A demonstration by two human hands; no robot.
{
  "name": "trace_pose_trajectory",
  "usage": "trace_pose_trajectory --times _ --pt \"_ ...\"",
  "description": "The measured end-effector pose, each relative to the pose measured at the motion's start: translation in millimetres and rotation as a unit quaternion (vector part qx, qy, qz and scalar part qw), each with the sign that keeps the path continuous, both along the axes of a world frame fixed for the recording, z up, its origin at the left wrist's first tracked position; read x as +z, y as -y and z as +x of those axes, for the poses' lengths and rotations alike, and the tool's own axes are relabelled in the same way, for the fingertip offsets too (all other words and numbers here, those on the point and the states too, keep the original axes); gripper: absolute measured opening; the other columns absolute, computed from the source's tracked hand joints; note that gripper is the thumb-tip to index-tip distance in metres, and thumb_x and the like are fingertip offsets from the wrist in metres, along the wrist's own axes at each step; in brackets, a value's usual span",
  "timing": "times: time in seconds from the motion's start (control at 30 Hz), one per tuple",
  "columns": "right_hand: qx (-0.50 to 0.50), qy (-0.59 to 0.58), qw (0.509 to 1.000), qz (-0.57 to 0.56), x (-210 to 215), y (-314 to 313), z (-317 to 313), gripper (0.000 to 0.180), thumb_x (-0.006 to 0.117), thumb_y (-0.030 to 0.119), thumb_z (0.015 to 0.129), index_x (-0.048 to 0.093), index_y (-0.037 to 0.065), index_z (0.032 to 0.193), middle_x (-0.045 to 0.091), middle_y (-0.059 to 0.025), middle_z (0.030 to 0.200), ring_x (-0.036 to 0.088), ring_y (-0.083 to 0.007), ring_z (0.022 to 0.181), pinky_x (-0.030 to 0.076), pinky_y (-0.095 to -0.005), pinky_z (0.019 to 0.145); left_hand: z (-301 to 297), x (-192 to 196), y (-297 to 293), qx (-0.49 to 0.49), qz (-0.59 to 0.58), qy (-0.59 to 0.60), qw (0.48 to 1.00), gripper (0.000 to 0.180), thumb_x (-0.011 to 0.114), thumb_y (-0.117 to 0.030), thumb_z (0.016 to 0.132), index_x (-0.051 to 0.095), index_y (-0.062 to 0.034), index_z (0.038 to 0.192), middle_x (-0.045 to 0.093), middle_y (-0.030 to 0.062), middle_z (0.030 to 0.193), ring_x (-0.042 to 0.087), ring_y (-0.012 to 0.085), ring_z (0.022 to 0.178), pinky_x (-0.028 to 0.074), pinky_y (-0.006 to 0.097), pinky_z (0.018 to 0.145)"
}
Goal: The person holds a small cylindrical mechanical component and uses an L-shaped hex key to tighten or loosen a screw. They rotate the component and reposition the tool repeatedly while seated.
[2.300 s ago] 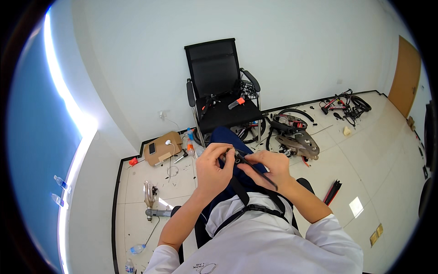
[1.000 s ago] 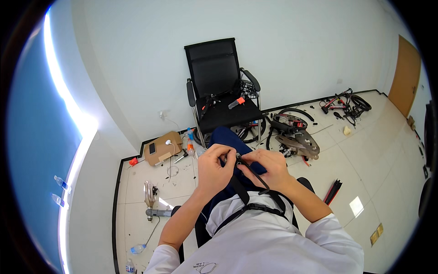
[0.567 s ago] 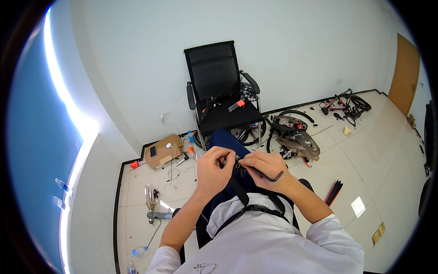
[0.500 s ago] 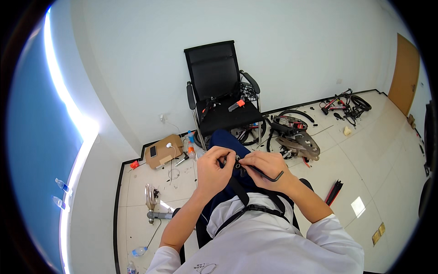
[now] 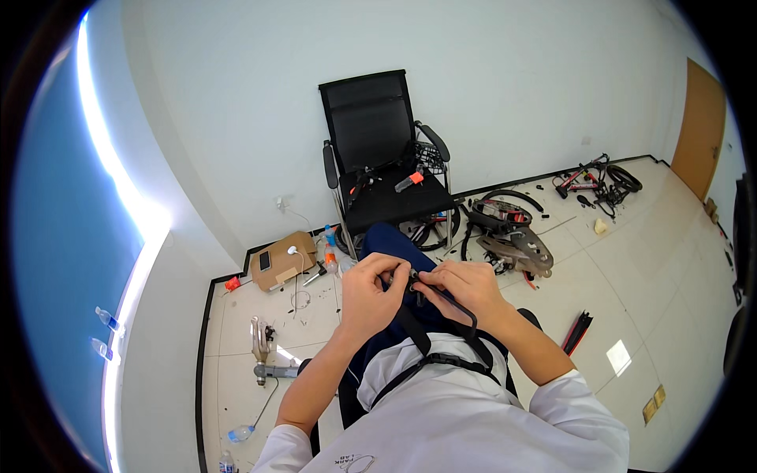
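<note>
Over my lap, my left hand (image 5: 371, 293) is closed, thumb and fingers pinching a small dark metal part (image 5: 412, 277); its exact kind is too small to tell. Close beside it, my right hand (image 5: 469, 290) is closed on a black hex key (image 5: 456, 301), with thumb and fingertips at the part. The key's long arm runs out under the right fingers, and its bent end points down toward my body. Whether the key's other tip sits in the part is hidden by the fingers.
A black office chair (image 5: 367, 118) ahead holds loose parts on its seat. Cardboard (image 5: 276, 277) with a phone lies left of it. To the right are bicycle parts (image 5: 520, 251) and a further pile (image 5: 599, 181) by the wall. A metal fork (image 5: 259, 339) lies on the left floor.
The hex key has turned in my right hand: its bent end, which pointed up and outward, now points down toward me. My right fingers have shifted slightly; the left hand has barely moved.
</note>
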State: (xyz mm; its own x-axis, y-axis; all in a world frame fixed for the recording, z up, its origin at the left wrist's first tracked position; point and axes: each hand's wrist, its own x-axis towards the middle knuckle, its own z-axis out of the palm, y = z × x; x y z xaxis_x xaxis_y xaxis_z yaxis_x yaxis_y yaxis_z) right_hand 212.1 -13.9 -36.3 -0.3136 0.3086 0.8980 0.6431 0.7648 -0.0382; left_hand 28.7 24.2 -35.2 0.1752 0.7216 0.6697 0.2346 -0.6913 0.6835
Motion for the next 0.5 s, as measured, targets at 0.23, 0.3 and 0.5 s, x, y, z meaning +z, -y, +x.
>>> trace_pose_trajectory --times 0.23,0.3,0.5 --pt "-0.02 0.003 1.0 0.02 -4.5 -1.5 3.1 0.021 0.084 0.014 0.073 0.066 0.007 0.078 0.058 -0.0026 0.067 0.056 -0.0186 0.05 0.041 -0.0304 0.045 -0.6 0.4 0.6 -0.021 0.005 -0.003 1.0 0.008 0.072 -0.007 0.085 0.075 -0.0002 0.088 0.072 0.0066 0.085 0.054 0.0063 0.058 0.037 0.023 0.047" --pt "-0.023 0.01 0.999 0.023 -3.3 -0.6 3.2 0.02 0.084 0.014 0.073 0.067 0.006 0.079 0.059 -0.0024 0.069 0.056 -0.0184 0.05 0.042 -0.0302 0.045 -1.3 1.5 1.5 -0.021 -0.008 -0.011 1.0 0.009 0.072 -0.007 0.085 0.075 -0.0001 0.089 0.073 0.0075 0.087 0.055 0.0066 0.059 0.037 0.022 0.047" --pt "0.01 0.022 1.0 0.019 -3.3 -1.4 -3.0 0.023 0.08 0.008 0.077 0.07 0.005 0.098 0.066 -0.0042 0.082 0.063 -0.0194 0.059 0.049 -0.0298 0.051 -1.4 1.0 0.7 -0.025 -0.015 0.003 1.0 0.012 0.072 -0.009 0.088 0.075 0.0014 0.092 0.074 0.011 0.091 0.064 0.0105 0.064 0.049 0.022 0.055"
